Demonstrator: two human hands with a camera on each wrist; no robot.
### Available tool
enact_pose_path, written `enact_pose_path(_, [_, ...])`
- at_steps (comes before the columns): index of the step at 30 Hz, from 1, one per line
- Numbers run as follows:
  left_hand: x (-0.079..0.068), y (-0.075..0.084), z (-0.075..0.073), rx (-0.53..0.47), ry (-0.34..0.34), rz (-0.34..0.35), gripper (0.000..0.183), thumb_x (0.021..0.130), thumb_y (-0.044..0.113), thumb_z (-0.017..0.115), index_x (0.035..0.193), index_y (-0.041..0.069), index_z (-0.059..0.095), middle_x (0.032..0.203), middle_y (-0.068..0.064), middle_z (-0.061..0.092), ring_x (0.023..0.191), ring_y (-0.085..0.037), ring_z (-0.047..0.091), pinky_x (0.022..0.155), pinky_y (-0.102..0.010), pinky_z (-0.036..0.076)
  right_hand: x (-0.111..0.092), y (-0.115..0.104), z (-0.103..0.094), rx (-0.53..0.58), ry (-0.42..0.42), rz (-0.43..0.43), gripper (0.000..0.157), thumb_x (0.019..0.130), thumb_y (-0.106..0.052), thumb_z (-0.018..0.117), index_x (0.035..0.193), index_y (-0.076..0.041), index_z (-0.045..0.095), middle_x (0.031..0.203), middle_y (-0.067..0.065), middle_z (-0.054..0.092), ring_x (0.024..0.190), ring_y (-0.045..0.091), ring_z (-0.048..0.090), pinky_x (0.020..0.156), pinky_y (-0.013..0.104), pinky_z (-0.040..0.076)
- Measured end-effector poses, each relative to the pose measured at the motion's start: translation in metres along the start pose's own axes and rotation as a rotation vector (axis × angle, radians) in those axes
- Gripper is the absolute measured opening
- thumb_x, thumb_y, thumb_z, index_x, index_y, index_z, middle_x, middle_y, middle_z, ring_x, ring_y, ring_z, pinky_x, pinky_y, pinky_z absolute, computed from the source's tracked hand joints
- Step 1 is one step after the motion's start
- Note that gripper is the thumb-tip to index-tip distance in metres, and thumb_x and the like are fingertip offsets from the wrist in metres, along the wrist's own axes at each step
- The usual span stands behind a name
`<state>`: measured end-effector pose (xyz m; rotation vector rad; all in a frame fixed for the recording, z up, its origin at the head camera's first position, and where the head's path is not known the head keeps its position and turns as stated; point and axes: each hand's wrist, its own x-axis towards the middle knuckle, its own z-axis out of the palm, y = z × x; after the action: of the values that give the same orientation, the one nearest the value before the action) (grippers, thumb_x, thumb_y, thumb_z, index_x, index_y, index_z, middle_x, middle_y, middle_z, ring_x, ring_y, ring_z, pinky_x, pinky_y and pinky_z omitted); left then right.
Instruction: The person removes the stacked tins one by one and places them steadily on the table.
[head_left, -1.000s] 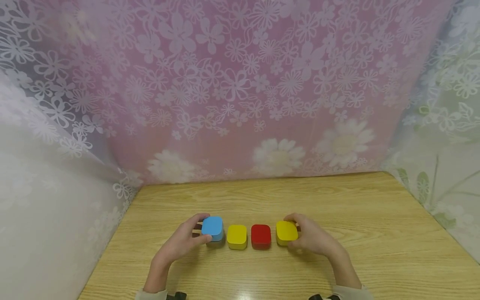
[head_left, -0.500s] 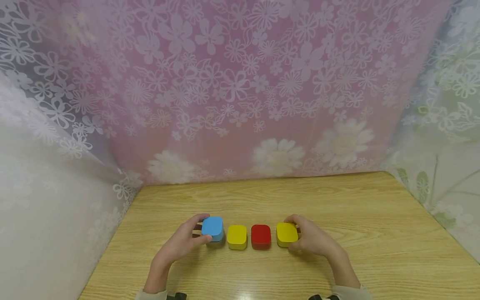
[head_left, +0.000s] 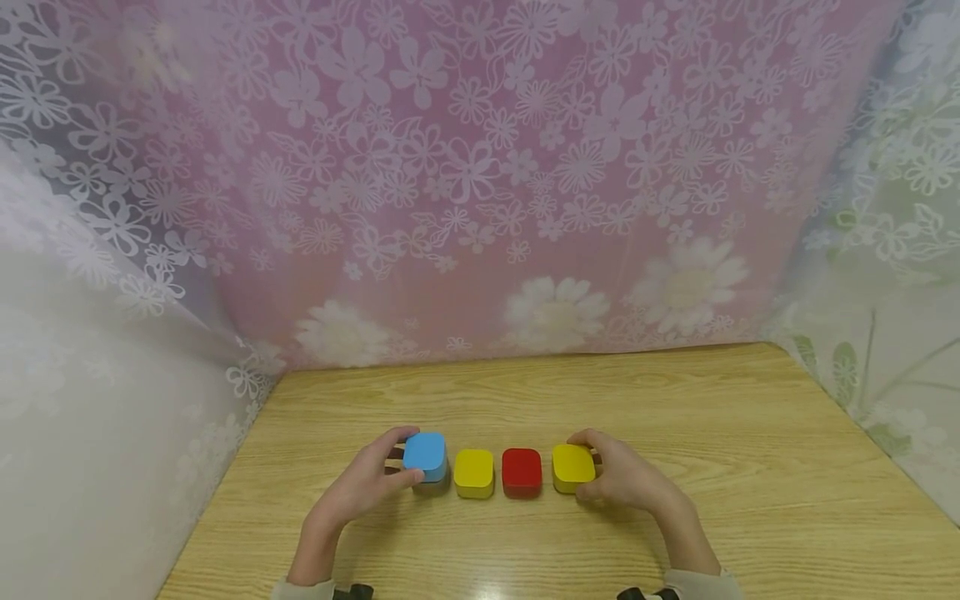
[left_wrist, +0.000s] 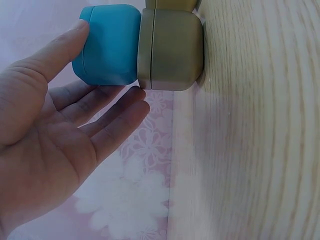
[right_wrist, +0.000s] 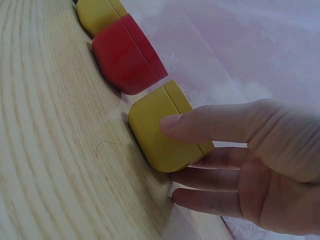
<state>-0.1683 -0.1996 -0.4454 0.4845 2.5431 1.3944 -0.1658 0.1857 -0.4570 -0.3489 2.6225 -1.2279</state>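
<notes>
My left hand (head_left: 367,481) holds a blue rounded block (head_left: 425,455) between thumb and fingers. In the left wrist view that blue block (left_wrist: 112,45) sits on top of a grey-brown block (left_wrist: 175,50), which stands on the table. My right hand (head_left: 626,473) grips a yellow rounded block (head_left: 573,467) at the right end of the row. The right wrist view shows the thumb on one side of this yellow block (right_wrist: 152,132) and the fingers partly hidden behind it. Between the hands stand another yellow block (head_left: 474,472) and a red block (head_left: 522,472), neither touched by a hand.
A wood-grain table (head_left: 487,396) carries the row of blocks. Behind it hangs a pink flowered curtain (head_left: 480,208), with pale flowered cloth (head_left: 90,375) on the left and more flowered cloth (head_left: 900,292) on the right.
The yellow block in my right hand has shifted very slightly toward me from one second ago. My left hand, the blue block and the others keep their places.
</notes>
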Motion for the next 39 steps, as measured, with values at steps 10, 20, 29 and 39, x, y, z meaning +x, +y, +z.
enact_pose_path(10, [0.000,0.000,-0.001,-0.009,-0.004,0.010,0.064,0.094,0.026,0.071,0.148,0.007,0.043,0.137,-0.016,0.053,0.118,-0.032,0.056,0.096,-0.046,0.051,-0.001,-0.001,0.000,-0.025,0.000,-0.006,0.090,0.065,-0.002,0.088,0.145,-0.004,0.046,0.135,0.015,0.056,0.119,0.037,0.054,0.097,0.055,0.048])
enact_pose_path(20, [-0.001,0.000,-0.002,-0.030,-0.011,0.016,0.064,0.094,0.024,0.071,0.148,0.005,0.042,0.136,-0.016,0.053,0.117,-0.032,0.056,0.094,-0.047,0.051,-0.001,-0.001,-0.001,-0.029,0.038,-0.086,0.098,0.071,-0.019,0.091,0.152,-0.008,0.036,0.146,0.024,0.043,0.129,0.046,0.047,0.101,0.060,0.044])
enact_pose_path(29, [-0.001,0.002,-0.002,-0.040,-0.011,0.008,0.064,0.094,0.022,0.071,0.148,0.005,0.041,0.137,-0.017,0.052,0.118,-0.033,0.056,0.094,-0.048,0.051,-0.003,-0.015,-0.001,-0.055,0.135,-0.173,0.088,0.081,-0.035,0.083,0.151,-0.008,0.038,0.147,0.021,0.045,0.132,0.044,0.044,0.103,0.062,0.041])
enact_pose_path(39, [-0.001,0.002,-0.002,-0.032,-0.019,-0.005,0.063,0.094,0.025,0.070,0.148,0.007,0.042,0.140,-0.017,0.050,0.119,-0.032,0.055,0.096,-0.047,0.050,0.000,-0.031,0.011,-0.031,0.236,-0.246,0.072,0.086,-0.034,0.079,0.145,-0.010,0.047,0.140,0.011,0.053,0.129,0.034,0.049,0.105,0.058,0.041])
